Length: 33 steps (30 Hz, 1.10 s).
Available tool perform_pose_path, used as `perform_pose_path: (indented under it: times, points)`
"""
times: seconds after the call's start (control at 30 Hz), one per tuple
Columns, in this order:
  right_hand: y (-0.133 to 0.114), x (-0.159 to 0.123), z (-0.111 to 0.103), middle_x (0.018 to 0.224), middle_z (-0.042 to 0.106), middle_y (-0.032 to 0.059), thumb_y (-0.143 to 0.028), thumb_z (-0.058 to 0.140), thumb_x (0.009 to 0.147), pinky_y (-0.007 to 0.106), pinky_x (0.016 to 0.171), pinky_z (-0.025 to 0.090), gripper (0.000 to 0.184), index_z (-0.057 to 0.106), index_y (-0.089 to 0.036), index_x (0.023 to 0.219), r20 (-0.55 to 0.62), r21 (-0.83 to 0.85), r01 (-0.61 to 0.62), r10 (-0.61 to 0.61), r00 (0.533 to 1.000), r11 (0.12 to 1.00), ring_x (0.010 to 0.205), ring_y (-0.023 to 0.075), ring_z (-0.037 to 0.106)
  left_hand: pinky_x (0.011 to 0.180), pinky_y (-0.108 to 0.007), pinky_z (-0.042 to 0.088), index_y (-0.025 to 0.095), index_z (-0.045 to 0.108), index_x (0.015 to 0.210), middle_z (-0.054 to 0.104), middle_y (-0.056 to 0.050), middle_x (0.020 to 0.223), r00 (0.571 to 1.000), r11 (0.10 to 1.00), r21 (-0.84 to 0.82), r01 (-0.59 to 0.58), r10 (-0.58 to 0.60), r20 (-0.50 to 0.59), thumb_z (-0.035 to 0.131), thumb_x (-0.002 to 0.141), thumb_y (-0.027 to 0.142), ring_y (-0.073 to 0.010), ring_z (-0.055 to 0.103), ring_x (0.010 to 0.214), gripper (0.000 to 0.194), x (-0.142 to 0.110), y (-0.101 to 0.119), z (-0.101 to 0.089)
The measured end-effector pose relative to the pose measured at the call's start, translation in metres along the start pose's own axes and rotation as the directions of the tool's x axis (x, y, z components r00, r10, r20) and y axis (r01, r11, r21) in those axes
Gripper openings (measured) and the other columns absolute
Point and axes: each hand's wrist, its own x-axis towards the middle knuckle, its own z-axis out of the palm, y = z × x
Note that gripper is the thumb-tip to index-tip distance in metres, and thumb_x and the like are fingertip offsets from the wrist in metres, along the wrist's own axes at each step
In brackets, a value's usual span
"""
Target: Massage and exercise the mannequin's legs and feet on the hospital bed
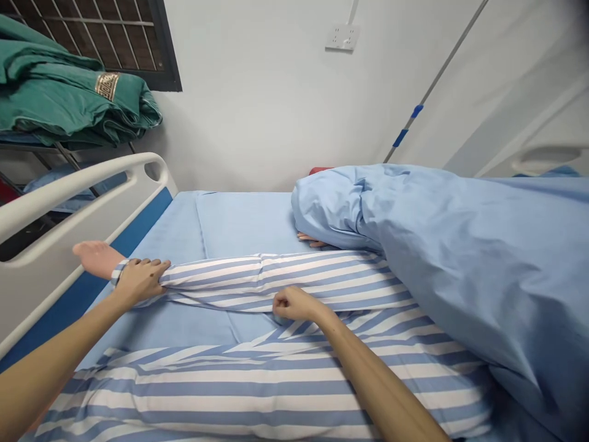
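Note:
Two legs in blue-and-white striped trousers lie across the bed; the far trouser leg (pixel 230 273) is stretched out straight and the near trouser leg (pixel 207 393) lies closer to me. My left hand (pixel 140 281) is closed over the far leg just above the ankle, next to the bare foot (pixel 96 258). Near the knee, my right hand (pixel 297 304) is curled into a fist at the lower edge of the same leg, with a bit of cloth bunched under it. Part of its grip is hidden.
A folded-back blue quilt (pixel 442 245) covers the right side, and fingertips (pixel 313 240) show under its edge. The white bed end board (pixel 142 166) stands at left. Green folded cloth (pixel 69 92) is piled beyond it. A thin pole (pixel 427 92) leans by the wall.

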Motion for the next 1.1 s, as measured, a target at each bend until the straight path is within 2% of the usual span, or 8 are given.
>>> perform_pose_path:
  times: [0.2, 0.43, 0.53, 0.63, 0.73, 0.8, 0.87, 1.1]
  points:
    - [0.001, 0.004, 0.002, 0.063, 0.065, 0.0006, -0.022, 0.052, 0.070, 0.019, 0.054, 0.035, 0.016, 0.067, -0.015, 0.070, -0.074, -0.017, -0.042, 0.041, 0.996, 0.999, 0.058, 0.0109, 0.054, 0.084, -0.043, 0.033, 0.019, 0.055, 0.111, 0.064, -0.013, 0.102, 1.000, 0.998, -0.058, -0.015, 0.014, -0.022, 0.049, 0.069, 0.038, -0.0338, 0.056, 0.096, 0.046, -0.008, 0.003, 0.027]
    - [0.002, 0.006, 0.002, 0.061, 0.061, 0.0000, -0.024, 0.051, 0.074, 0.020, 0.053, 0.034, 0.017, 0.065, -0.015, 0.073, -0.161, 0.009, -0.016, 0.018, 0.987, 1.000, 0.057, 0.0106, 0.051, 0.086, -0.040, 0.035, 0.021, 0.056, 0.111, 0.064, -0.012, 0.101, 0.991, 0.984, -0.160, -0.077, 0.093, 0.098, 0.054, 0.067, 0.041, -0.0300, 0.057, 0.096, 0.048, -0.006, -0.017, 0.024]
    - [0.002, 0.006, 0.001, 0.062, 0.061, 0.0006, -0.025, 0.050, 0.075, 0.020, 0.055, 0.035, 0.017, 0.063, -0.015, 0.073, -0.219, 0.003, -0.017, 0.017, 0.976, 1.000, 0.058, 0.0110, 0.051, 0.090, -0.041, 0.036, 0.019, 0.052, 0.120, 0.060, -0.013, 0.114, 0.993, 0.972, -0.225, -0.067, 0.087, 0.080, 0.056, 0.065, 0.045, -0.0315, 0.054, 0.106, 0.062, -0.008, -0.017, 0.014]
    - [0.002, 0.007, 0.001, 0.062, 0.061, 0.0007, -0.024, 0.051, 0.075, 0.020, 0.055, 0.035, 0.016, 0.063, -0.015, 0.073, -0.227, -0.001, -0.016, 0.015, 0.974, 1.000, 0.058, 0.0109, 0.051, 0.097, -0.040, 0.034, 0.017, 0.045, 0.128, 0.051, -0.013, 0.129, 0.997, 0.928, -0.365, -0.072, 0.062, -0.040, 0.052, 0.070, 0.054, -0.0293, 0.047, 0.117, 0.069, -0.004, 0.008, -0.005]
    - [0.001, 0.006, 0.001, 0.062, 0.061, 0.0003, -0.024, 0.051, 0.075, 0.020, 0.055, 0.034, 0.015, 0.063, -0.015, 0.074, -0.221, 0.009, -0.007, 0.009, 0.975, 1.000, 0.057, 0.0109, 0.051, 0.100, -0.035, 0.033, 0.019, 0.045, 0.128, 0.051, -0.009, 0.130, 0.983, 0.820, -0.567, -0.079, -0.029, -0.180, 0.037, 0.082, 0.057, -0.0227, 0.045, 0.120, 0.060, 0.010, 0.056, -0.019]
    - [0.000, 0.005, 0.000, 0.062, 0.061, 0.0004, -0.025, 0.050, 0.076, 0.021, 0.055, 0.034, 0.016, 0.063, -0.015, 0.075, -0.224, 0.011, -0.006, 0.009, 0.975, 1.000, 0.057, 0.0112, 0.051, 0.099, -0.033, 0.036, 0.021, 0.049, 0.125, 0.055, -0.007, 0.127, 0.977, 0.754, -0.649, -0.103, -0.044, -0.207, 0.033, 0.084, 0.058, -0.0205, 0.048, 0.117, 0.057, 0.023, 0.087, -0.019]
    - [0.000, 0.003, -0.001, 0.061, 0.061, 0.0006, -0.025, 0.050, 0.076, 0.021, 0.055, 0.034, 0.017, 0.063, -0.015, 0.075, -0.227, 0.006, -0.014, 0.014, 0.974, 1.000, 0.057, 0.0114, 0.051, 0.097, -0.033, 0.037, 0.025, 0.052, 0.122, 0.058, -0.004, 0.123, 0.978, 0.761, -0.636, -0.127, -0.013, -0.210, 0.031, 0.085, 0.058, -0.0206, 0.051, 0.114, 0.054, 0.033, 0.107, -0.012]
    - [0.006, 0.006, 0.002, 0.061, 0.061, 0.0001, -0.024, 0.050, 0.075, 0.021, 0.056, 0.033, 0.015, 0.063, -0.015, 0.074, -0.225, 0.009, -0.012, 0.013, 0.974, 1.000, 0.057, 0.0111, 0.050, 0.090, -0.035, 0.040, 0.028, 0.053, 0.124, 0.063, -0.003, 0.116, 0.977, 0.857, -0.510, -0.070, -0.043, -0.207, 0.026, 0.087, 0.058, -0.0219, 0.056, 0.106, 0.054, 0.033, 0.098, 0.012]
